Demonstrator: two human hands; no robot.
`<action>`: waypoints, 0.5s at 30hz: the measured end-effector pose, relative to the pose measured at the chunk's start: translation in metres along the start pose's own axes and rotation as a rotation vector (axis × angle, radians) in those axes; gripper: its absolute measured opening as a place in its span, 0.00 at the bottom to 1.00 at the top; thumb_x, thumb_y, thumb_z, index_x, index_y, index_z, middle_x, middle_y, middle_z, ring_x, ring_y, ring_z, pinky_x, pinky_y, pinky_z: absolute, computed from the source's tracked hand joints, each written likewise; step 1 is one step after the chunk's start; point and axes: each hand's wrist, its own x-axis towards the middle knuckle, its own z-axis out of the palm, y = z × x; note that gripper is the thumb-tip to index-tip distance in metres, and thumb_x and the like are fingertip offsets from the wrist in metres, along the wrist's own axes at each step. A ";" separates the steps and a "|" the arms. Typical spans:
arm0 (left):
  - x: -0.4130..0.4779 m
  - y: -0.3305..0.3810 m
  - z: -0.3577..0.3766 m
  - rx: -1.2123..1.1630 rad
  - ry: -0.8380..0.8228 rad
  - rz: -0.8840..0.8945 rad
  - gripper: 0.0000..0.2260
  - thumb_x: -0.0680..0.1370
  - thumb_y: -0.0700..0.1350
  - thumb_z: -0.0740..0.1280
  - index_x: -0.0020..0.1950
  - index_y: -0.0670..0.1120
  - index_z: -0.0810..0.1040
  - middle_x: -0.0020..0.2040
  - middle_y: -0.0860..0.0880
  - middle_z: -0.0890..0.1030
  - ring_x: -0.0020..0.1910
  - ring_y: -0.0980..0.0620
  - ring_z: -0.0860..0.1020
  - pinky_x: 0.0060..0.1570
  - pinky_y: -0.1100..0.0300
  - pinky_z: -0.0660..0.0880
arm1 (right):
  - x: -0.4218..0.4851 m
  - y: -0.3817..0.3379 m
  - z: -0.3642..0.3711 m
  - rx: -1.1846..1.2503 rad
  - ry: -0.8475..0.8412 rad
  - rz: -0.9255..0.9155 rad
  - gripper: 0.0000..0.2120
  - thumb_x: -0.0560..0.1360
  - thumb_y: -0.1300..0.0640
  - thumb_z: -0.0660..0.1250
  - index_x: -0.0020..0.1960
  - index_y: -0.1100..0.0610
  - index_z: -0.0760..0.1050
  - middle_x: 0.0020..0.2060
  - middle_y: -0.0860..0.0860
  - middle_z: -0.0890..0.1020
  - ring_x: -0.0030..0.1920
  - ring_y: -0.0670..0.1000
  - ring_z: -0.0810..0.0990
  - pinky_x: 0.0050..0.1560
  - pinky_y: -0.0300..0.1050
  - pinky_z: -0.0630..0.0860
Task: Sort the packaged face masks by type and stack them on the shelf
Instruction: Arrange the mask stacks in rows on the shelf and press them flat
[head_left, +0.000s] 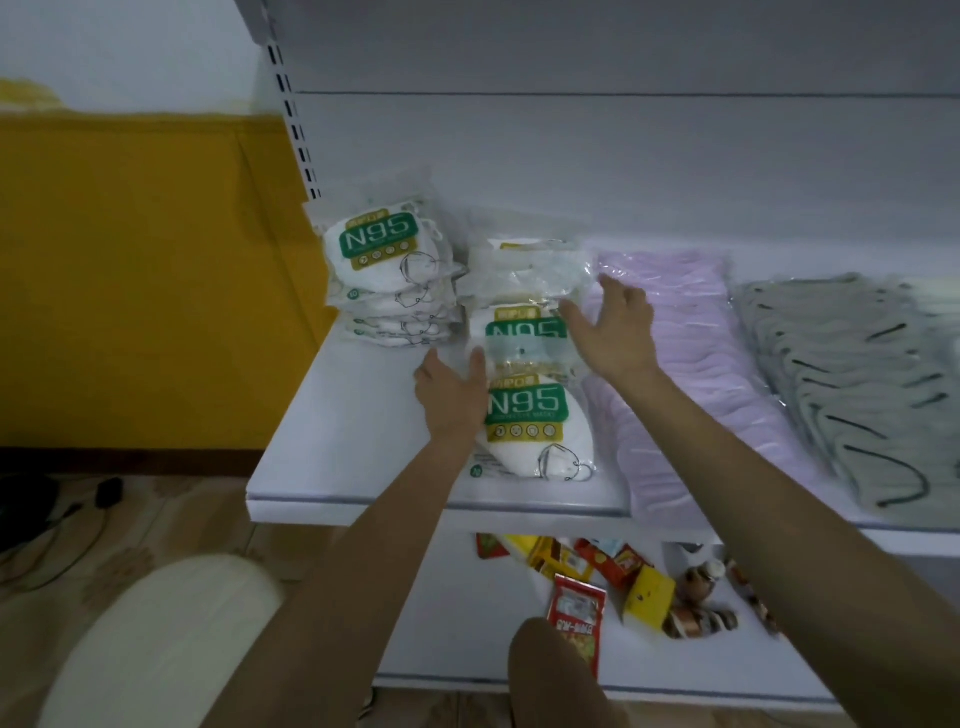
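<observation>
The step in hand seems to be the gathering of the loose N95 packs (524, 410). They lie in a row from the front edge of the shelf (353, 415) toward its back, partly one over another. The left hand (452, 387) is at the left side of this row, its fingers (475, 364) straight and touching the edge of a pack. The right hand (615, 330) is at the right side with its fingers spread wide — neither hand has closed around anything, and I cannot tell whether the right one really touches the plastic.

A tidy N95 stack (384, 254) stands near the back left corner, just beside the row. To the right, the pink masks (685, 374) and then the grey masks (852, 364) lie in long overlapping rows.

The next move, I think, calls for pressing the loose packs together from both sides and lifting them as one bundle — the wrapping looks slippery. Each pack is clear plastic with a green N95 label over a white mask.
</observation>
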 end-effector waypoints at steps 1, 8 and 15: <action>-0.004 -0.004 -0.005 0.059 -0.030 -0.025 0.30 0.78 0.52 0.63 0.74 0.40 0.56 0.72 0.40 0.61 0.71 0.43 0.60 0.67 0.51 0.61 | -0.010 0.003 -0.002 -0.005 -0.075 0.081 0.34 0.77 0.42 0.60 0.75 0.59 0.53 0.71 0.60 0.61 0.71 0.61 0.60 0.68 0.55 0.62; -0.025 -0.013 -0.017 -0.013 -0.210 0.265 0.25 0.73 0.32 0.67 0.68 0.39 0.65 0.61 0.43 0.71 0.61 0.46 0.71 0.61 0.53 0.70 | -0.057 0.020 0.021 0.142 -0.285 0.099 0.32 0.71 0.58 0.71 0.70 0.60 0.61 0.60 0.55 0.74 0.62 0.56 0.73 0.56 0.44 0.69; -0.005 -0.017 0.000 0.000 -0.197 0.266 0.28 0.73 0.32 0.67 0.71 0.39 0.62 0.63 0.39 0.69 0.63 0.42 0.68 0.64 0.48 0.68 | -0.041 0.020 0.038 0.039 -0.174 0.087 0.37 0.72 0.55 0.69 0.74 0.60 0.54 0.64 0.62 0.70 0.65 0.61 0.69 0.60 0.52 0.68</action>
